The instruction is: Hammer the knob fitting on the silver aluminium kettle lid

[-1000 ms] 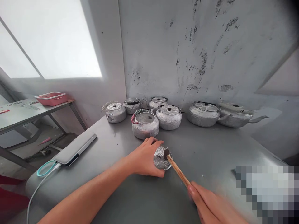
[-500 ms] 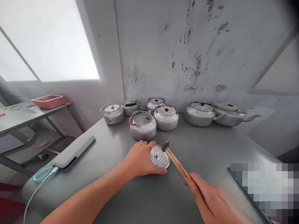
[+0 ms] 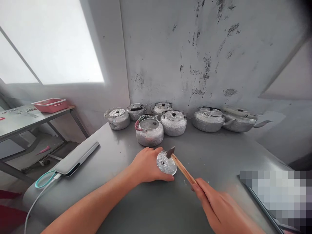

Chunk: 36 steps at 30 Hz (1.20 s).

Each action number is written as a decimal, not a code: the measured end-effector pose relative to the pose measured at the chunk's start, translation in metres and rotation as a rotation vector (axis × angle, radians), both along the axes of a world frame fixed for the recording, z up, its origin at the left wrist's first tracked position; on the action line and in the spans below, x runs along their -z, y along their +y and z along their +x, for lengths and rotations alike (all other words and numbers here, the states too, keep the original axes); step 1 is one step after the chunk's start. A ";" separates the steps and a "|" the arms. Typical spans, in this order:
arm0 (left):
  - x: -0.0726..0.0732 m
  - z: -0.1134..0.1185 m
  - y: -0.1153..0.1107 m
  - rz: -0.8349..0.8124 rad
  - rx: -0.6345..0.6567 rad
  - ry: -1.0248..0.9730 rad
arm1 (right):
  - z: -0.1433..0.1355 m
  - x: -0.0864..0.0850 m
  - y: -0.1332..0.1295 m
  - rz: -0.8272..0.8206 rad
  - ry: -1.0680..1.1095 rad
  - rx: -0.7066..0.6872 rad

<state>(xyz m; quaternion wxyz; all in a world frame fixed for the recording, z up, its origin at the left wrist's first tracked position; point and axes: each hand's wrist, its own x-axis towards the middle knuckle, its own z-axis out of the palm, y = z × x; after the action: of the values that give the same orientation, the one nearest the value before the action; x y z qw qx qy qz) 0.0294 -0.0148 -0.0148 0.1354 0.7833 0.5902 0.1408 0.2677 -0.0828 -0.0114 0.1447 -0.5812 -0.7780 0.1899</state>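
My left hand grips a round, dented silver lid by its left and lower edge; a small hole shows near the lid's middle. In my right hand is the wooden handle of a hammer. The dark hammer head is over the upper right part of the lid; whether it touches the metal I cannot tell. Just behind my left hand stands a lidless silver kettle with a red and green wrapped handle.
Several lidded kettles line the wall side of the grey table. A long pale device with a white cable lies at left. A dark-edged, blurred-out object is at right. A side table holds a pink basket.
The hammer head and my right hand have shifted slightly to the left. My left hand and the lid are almost where they were.
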 end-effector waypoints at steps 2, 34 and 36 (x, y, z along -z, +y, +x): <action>0.000 0.000 0.000 -0.001 -0.001 -0.001 | 0.000 -0.001 0.000 0.003 -0.043 -0.017; -0.003 -0.003 0.003 -0.060 0.007 -0.027 | 0.006 -0.003 0.015 -0.072 -0.132 -0.023; -0.003 -0.003 0.003 -0.050 0.012 -0.025 | 0.014 -0.007 0.014 -0.020 -0.020 -0.013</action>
<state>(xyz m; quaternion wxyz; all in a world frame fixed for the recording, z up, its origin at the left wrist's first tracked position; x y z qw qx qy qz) 0.0264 -0.0119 -0.0120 0.1633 0.7813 0.5870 0.1352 0.2820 -0.0687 -0.0040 0.1297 -0.5793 -0.7813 0.1927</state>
